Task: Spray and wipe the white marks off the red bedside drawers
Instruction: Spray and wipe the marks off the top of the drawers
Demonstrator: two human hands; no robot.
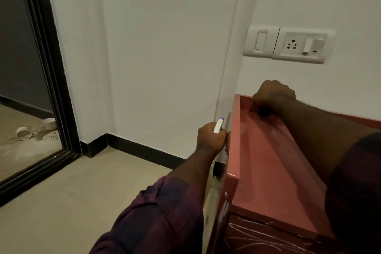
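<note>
The red bedside drawers [272,163] stand at the right against the white wall. White marks [243,237] streak the drawer front and the left front corner. My left hand [210,138] is beside the unit's left side and grips a white spray nozzle with a blue tip [218,126]; the bottle below it is hidden. My right hand [273,95] is curled at the back rim of the top, over a small dark thing [263,112] that I cannot identify.
A switch and socket plate [288,44] is on the wall above the drawers. Black skirting [144,150] runs along the wall. At the left, a dark-framed doorway [53,80] opens onto a floor with a drain and white pipe fittings [24,133]. Beige floor tiles spread in front.
</note>
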